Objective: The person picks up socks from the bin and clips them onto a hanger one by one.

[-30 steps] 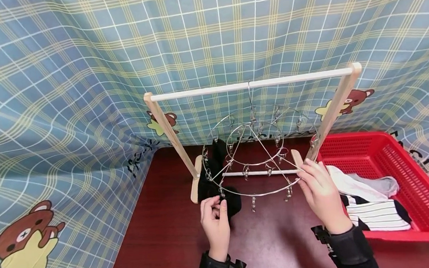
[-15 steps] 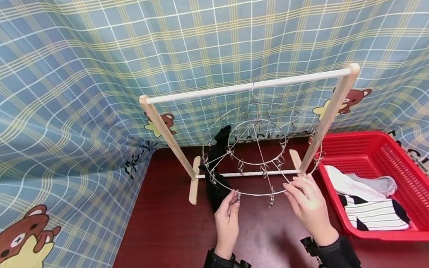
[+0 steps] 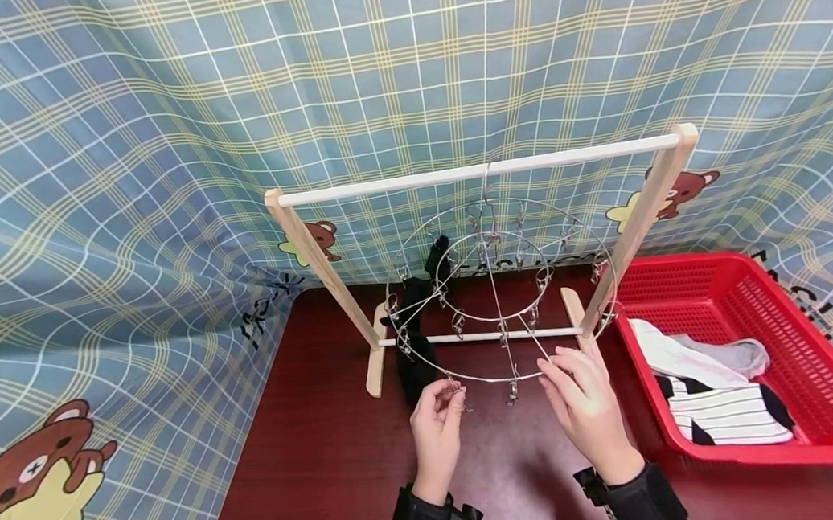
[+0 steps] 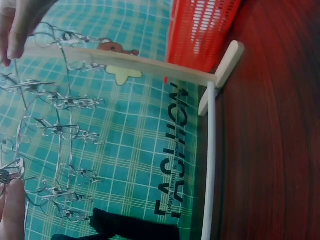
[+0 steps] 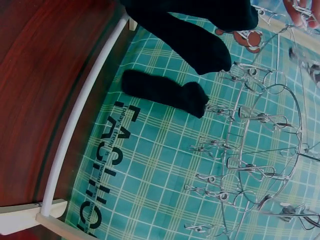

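Note:
A round metal clip hanger [image 3: 493, 379] with two wire rings hangs from the white bar [image 3: 397, 184] of a wooden stand. At its front left, my left hand [image 3: 437, 432] pinches a small metal clip [image 3: 457, 386] between thumb and fingers. My right hand [image 3: 590, 413] holds the outer ring's wire at the front right. Black socks [image 3: 417, 365] hang from the ring's left and back left; in the right wrist view one black sock [image 5: 165, 92] hangs apart from two others. Another clip [image 3: 513, 394] dangles bare between my hands.
A red basket [image 3: 813, 329] stands to the right, holding a white sock [image 3: 684, 354], a grey sock [image 3: 731, 355] and striped black-and-white socks [image 3: 732, 415]. The stand's wooden feet [image 3: 376, 367] rest on the dark red table [image 3: 314, 460]. Checked cloth [image 3: 404, 75] surrounds the back and sides.
The hanger has turned, carrying the black socks from the front left toward the back left. My right hand has shifted left along the ring; my left hand has moved from a sock's clip to a bare one.

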A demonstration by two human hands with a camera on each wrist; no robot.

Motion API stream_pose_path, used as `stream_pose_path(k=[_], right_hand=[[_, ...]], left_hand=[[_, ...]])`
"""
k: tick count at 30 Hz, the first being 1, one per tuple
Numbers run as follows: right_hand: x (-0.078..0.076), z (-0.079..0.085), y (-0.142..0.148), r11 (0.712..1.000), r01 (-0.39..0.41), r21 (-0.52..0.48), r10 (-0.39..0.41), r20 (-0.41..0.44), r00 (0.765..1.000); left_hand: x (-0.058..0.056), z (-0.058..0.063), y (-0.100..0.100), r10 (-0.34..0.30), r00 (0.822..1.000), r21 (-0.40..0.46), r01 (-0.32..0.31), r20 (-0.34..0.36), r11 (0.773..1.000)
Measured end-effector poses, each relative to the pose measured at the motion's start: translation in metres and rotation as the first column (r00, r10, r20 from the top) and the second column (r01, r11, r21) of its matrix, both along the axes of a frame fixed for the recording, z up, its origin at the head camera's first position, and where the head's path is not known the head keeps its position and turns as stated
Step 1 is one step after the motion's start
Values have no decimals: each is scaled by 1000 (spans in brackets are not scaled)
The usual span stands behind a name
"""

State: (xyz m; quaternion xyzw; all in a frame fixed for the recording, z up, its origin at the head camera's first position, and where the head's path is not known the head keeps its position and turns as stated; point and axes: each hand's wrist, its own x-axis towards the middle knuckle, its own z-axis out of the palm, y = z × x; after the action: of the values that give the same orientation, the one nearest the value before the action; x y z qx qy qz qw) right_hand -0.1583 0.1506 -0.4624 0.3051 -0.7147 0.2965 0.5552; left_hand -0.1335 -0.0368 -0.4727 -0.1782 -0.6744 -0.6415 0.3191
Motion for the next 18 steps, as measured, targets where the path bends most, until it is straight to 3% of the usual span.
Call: stream_pose_path(k=[4,9,18], right_hand=[[-1,-2,1,1000,-2,-5,2,21,1000],[-1,-4,1,1000,-3,-6,3,39,999],[-1,-2,1,1000,-4,-13,5,54,999]], left_hand=[[3,2,0,23,996,-7,-23,89,1000],[3,4,0,4,982,23,-8,189,1000],[3,8,-1,-2,972,23,-3,233,1000]])
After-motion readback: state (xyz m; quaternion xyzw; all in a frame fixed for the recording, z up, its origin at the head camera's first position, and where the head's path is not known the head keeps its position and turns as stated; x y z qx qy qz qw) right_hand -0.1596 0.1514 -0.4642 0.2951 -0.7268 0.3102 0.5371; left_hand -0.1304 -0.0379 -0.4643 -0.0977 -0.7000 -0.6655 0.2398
